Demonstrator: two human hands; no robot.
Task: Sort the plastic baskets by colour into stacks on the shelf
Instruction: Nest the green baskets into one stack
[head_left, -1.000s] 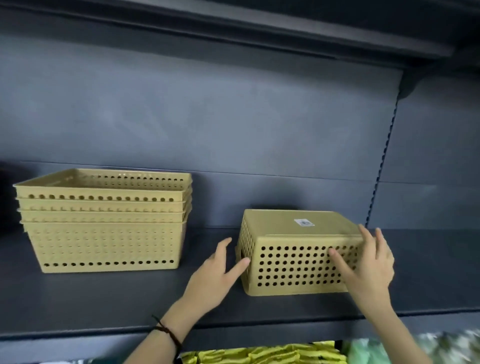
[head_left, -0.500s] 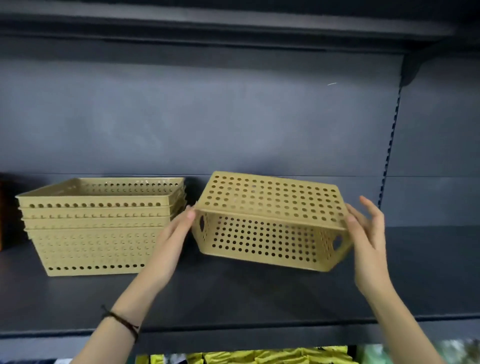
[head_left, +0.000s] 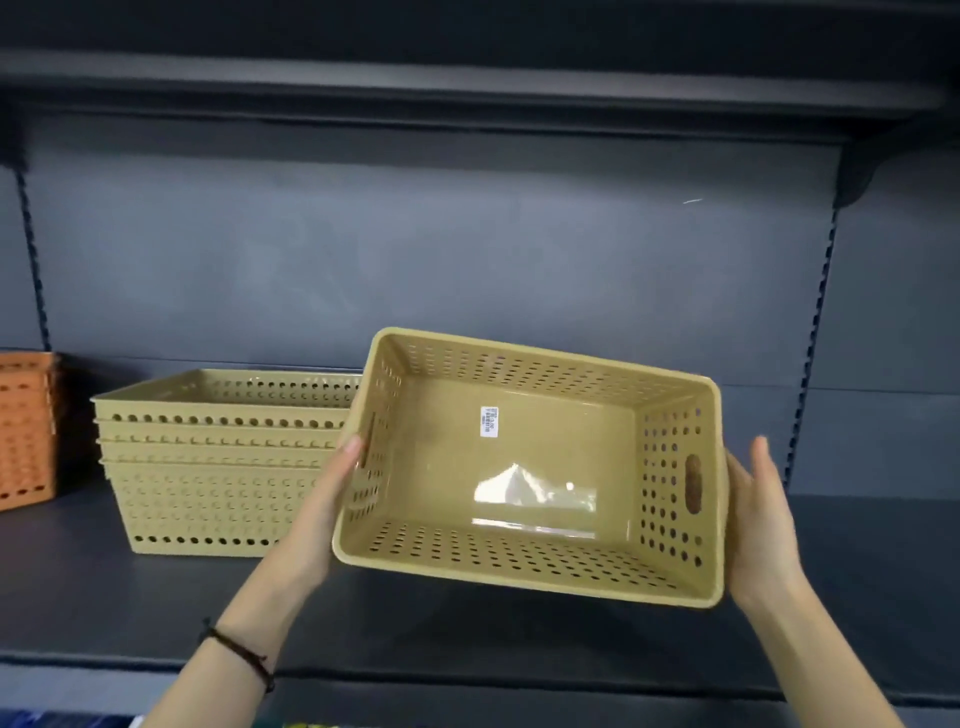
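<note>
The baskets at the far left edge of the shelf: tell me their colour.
Orange baskets, with perforated sides, cut off by the frame edge in the head view, which is the only one.

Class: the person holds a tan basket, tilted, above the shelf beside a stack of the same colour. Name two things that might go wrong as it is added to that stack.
1. The held basket is gripped only at its ends by the left hand and right hand; it might slip.
2. Lowered tilted, it may catch the tan stack rim and sit crooked, or nudge it toward the orange baskets.
</note>
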